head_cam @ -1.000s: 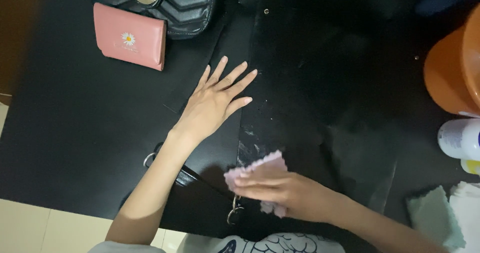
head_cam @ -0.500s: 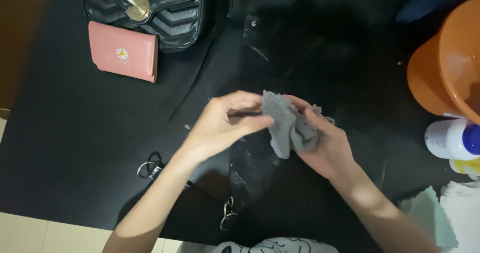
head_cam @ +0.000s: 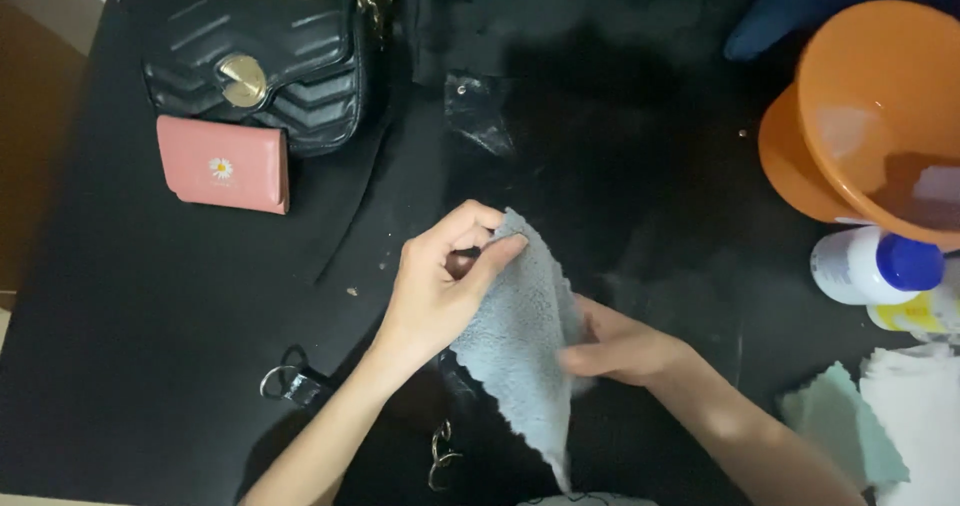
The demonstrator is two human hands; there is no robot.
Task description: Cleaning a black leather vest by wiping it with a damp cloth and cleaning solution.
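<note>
Grey fleecy cloth (head_cam: pixel 520 351) hangs at lower centre of the frame, pinched at its top corner by the left hand (head_cam: pixel 440 291) and gripped along its edge by the right hand (head_cam: pixel 620 346), apparently being unfolded, which calls for a spreading pull.

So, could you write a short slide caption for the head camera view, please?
Left hand and right hand hold a grey cloth above a black table.
</note>
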